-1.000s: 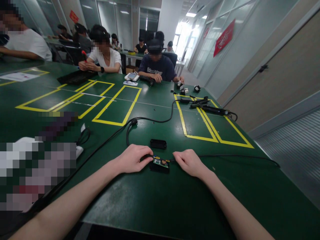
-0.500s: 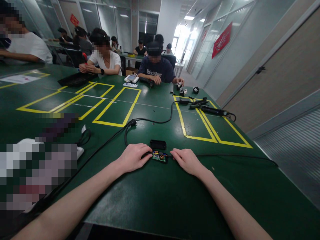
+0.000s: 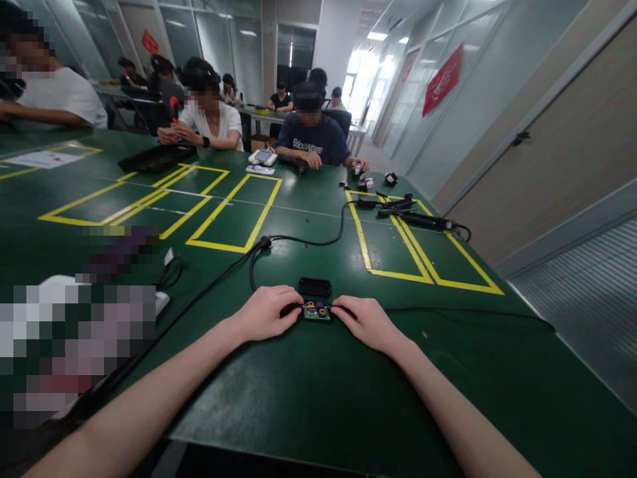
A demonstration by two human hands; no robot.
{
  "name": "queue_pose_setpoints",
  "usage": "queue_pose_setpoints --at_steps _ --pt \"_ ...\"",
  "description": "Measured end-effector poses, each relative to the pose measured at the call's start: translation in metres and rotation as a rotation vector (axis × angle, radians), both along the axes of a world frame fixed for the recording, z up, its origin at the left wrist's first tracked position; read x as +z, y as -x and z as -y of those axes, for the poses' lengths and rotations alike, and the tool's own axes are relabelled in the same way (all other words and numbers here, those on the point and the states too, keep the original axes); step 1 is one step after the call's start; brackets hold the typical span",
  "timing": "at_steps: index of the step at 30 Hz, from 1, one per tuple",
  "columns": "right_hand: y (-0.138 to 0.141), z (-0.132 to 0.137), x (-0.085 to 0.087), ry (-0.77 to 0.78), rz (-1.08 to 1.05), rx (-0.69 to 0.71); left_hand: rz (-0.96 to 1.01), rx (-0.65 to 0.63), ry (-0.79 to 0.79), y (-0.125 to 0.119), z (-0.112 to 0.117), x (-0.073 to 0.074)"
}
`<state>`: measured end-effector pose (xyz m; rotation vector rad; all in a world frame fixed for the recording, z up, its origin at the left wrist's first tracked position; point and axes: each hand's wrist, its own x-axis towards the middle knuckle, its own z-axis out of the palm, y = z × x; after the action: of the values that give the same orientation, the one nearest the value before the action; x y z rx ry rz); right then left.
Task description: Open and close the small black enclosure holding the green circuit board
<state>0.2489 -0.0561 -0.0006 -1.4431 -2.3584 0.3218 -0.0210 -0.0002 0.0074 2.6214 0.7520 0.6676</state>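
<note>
A small green circuit board (image 3: pixel 316 312) with copper coils sits in a black plastic case half on the table in front of me. My left hand (image 3: pixel 269 313) is closed at its left end, its fingers pinching the black cable there. On the opposite end my right hand (image 3: pixel 365 320) pinches the other black cable (image 3: pixel 423 308), which runs off to the right, its fingertips close against the case. Just behind the board lies the black case cover (image 3: pixel 314 287), open side up. Both hands rest low over the table.
A thick black cable with a plug (image 3: pixel 265 243) crosses the green table (image 3: pixel 298 398) on the left. Yellow tape rectangles (image 3: pixel 233 212) mark the surface. Black tools (image 3: pixel 423 219) lie at the right rear. Several people sit beyond, one near a white device (image 3: pixel 262 157).
My right hand has moved left along its cable, closer to the case. The board looks slightly turned and more level. My left hand has stayed nearly in place.
</note>
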Motion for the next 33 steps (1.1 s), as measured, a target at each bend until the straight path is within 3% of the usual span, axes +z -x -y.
queue_pose_setpoints --at_steps 6,12,29,33 --pt "0.0019 0.001 0.0009 -0.087 0.067 0.013 0.003 0.058 -0.015 -0.0014 -0.0006 -0.0007" --pt "0.0028 0.0005 0.0055 -0.115 0.084 0.026 0.004 0.013 -0.019 -0.0017 -0.003 -0.0008" --pt "0.0003 -0.0028 0.001 -0.109 -0.092 0.016 0.068 0.045 0.081 -0.0001 -0.005 -0.0004" --pt "-0.0003 -0.0006 0.0053 -0.13 -0.09 0.09 0.064 0.028 0.085 0.0003 -0.005 0.0"
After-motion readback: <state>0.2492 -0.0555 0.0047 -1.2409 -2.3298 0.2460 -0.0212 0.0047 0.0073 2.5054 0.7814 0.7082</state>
